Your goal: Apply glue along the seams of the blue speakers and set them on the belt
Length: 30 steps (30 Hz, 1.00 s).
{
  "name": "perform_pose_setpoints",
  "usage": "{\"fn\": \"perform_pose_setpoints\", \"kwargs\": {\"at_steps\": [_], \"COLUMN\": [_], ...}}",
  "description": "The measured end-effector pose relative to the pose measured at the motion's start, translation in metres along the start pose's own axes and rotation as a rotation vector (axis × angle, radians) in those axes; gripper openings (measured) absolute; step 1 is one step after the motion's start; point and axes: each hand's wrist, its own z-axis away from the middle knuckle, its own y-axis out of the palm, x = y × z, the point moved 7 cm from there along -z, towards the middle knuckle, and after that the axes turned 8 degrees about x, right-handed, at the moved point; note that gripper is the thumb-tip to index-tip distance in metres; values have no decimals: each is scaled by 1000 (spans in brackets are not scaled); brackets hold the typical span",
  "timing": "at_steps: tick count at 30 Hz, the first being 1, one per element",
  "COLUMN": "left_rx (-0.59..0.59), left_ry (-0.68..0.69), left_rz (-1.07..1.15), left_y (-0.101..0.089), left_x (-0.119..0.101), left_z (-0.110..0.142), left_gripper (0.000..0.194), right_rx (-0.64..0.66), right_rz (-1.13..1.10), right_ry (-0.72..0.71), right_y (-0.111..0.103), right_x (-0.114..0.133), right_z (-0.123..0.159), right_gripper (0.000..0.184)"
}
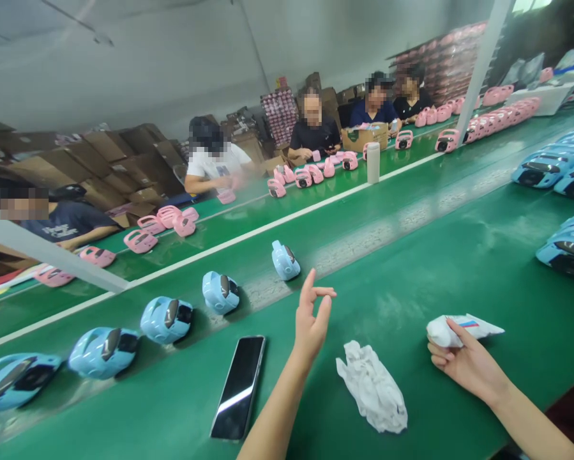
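My left hand point(312, 319) is raised over the green table, its index finger stretched out and its thumb apart, with nothing in it. Just beyond its fingertips stands a light-blue handled plastic case point(285, 260) with a dark front panel; a gap seems to separate them. In my right hand point(468, 367) is a white packet point(459, 329) with a blue and red mark and a pointed end, gripped between thumb and fingers. A crumpled white cloth or glove point(373, 386) lies between my hands. Left of my left forearm rests a dark-screened phone point(239, 386).
More blue cases point(103, 352) line the left side, and others are grouped at the right point(571, 243). Across a white divider strip point(315, 209), several people sit by pink cases point(140, 241). A pale bottle point(373, 163) and a slanted post point(481, 76) stand there.
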Motion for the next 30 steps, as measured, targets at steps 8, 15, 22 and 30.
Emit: {"fn": "perform_pose_setpoints", "kwargs": {"at_steps": [8,15,22,30], "left_rx": [169,245,309,299], "left_ry": [59,83,130,163], "left_rz": [842,844,740,713], "left_y": [3,2,4,7], "left_x": [-112,-123,-132,-136], "left_z": [35,48,51,53], "left_gripper": [58,60,62,61], "right_rx": [-5,15,10,8], "right_rz": [25,74,118,134], "right_ry": [22,7,8,6], "right_y": [0,1,2,3], "right_x": [6,9,11,11], "right_z": [6,6,7,7], "right_gripper": [36,29,27,26]}}
